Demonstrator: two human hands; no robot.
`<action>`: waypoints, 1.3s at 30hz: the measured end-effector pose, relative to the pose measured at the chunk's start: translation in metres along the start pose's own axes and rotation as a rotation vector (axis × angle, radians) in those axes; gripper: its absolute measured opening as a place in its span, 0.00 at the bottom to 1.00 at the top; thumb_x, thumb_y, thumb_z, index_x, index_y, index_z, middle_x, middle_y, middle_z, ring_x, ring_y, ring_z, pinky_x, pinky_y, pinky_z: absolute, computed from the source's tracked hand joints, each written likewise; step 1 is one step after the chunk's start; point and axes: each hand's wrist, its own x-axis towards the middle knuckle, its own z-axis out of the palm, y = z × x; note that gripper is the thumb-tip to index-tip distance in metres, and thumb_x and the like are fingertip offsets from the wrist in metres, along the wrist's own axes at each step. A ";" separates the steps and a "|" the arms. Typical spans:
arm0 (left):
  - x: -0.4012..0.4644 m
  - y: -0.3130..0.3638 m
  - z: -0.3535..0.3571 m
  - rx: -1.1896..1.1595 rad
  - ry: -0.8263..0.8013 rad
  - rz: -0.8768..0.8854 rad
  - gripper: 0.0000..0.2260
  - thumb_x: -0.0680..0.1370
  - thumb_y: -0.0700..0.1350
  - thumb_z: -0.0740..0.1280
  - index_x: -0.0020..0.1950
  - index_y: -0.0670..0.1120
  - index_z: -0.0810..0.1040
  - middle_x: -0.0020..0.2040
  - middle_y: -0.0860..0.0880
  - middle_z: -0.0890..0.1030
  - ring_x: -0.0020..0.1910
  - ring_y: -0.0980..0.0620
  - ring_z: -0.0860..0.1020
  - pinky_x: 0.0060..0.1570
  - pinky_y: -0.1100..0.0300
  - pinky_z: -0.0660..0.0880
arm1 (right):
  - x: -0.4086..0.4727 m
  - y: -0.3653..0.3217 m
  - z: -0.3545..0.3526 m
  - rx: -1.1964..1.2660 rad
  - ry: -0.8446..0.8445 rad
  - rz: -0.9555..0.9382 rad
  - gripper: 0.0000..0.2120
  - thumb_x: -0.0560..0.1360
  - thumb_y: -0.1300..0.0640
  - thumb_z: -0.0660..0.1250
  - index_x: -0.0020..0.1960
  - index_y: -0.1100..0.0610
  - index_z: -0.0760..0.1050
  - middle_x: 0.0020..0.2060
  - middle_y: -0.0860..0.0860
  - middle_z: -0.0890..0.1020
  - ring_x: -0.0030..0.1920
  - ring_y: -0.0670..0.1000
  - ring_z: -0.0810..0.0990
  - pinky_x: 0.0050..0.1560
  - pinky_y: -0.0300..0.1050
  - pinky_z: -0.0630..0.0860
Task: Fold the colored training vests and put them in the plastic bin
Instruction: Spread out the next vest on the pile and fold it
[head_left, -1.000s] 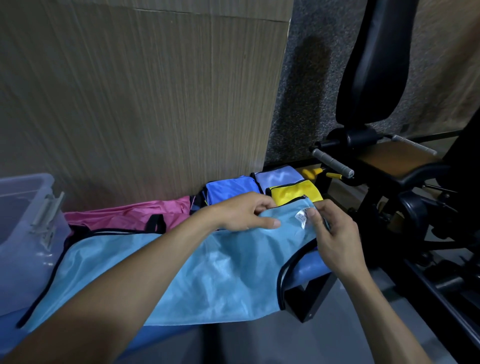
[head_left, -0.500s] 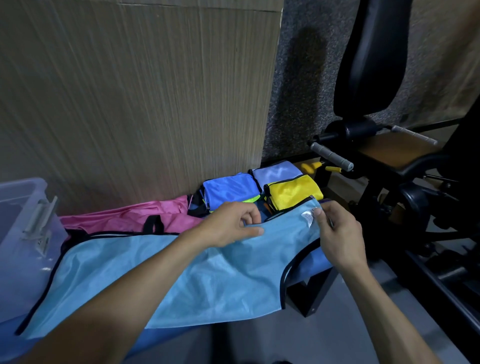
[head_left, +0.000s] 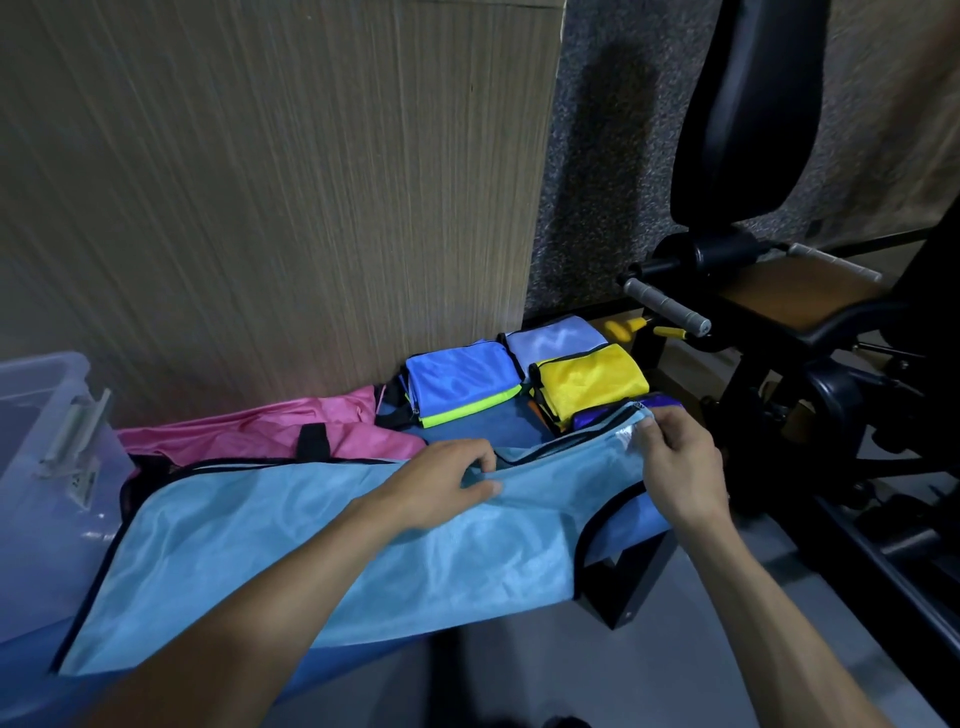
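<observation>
Pinching the light-blue vest (head_left: 322, 551) at its shoulders, both hands, left hand (head_left: 441, 480) and right hand (head_left: 675, 467), begin a fold; folded vests (head_left: 587, 382) wait beyond, pink vest (head_left: 270, 431) unfolded, bin (head_left: 36, 374) far left.

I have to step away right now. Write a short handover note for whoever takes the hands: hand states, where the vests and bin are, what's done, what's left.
Left hand: pinching the top edge of the light blue vest near its neckline.
Right hand: gripping the same vest's shoulder strap by the label.
The vest lies flat and unfolded on the blue bench.
Done: folded vests stacked at the bench's far end, blue, pale lilac, yellow, and a purple one partly hidden.
Left: fold the light blue vest, then the pink vest lying unfolded behind it, then move all into the plastic bin at the left. No vests are visible in it.
</observation>
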 end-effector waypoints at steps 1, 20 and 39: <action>0.000 -0.001 0.002 0.014 -0.006 0.008 0.03 0.80 0.53 0.67 0.50 0.57 0.75 0.47 0.59 0.77 0.46 0.60 0.74 0.48 0.56 0.73 | 0.001 0.000 0.000 0.002 -0.004 0.016 0.12 0.83 0.55 0.61 0.44 0.56 0.78 0.39 0.49 0.82 0.40 0.48 0.78 0.37 0.39 0.69; 0.004 -0.042 -0.002 0.234 0.102 -0.194 0.19 0.73 0.70 0.65 0.41 0.55 0.75 0.48 0.58 0.70 0.51 0.54 0.66 0.55 0.54 0.63 | 0.023 0.003 0.015 -0.179 0.140 0.105 0.16 0.79 0.57 0.58 0.38 0.67 0.70 0.28 0.56 0.72 0.30 0.53 0.68 0.31 0.47 0.64; -0.037 -0.025 -0.006 0.385 0.327 -0.046 0.22 0.82 0.61 0.54 0.67 0.50 0.75 0.62 0.52 0.74 0.60 0.47 0.73 0.61 0.48 0.72 | 0.026 0.005 0.014 -0.160 0.147 0.159 0.13 0.78 0.56 0.61 0.44 0.64 0.77 0.35 0.62 0.80 0.37 0.61 0.77 0.38 0.53 0.74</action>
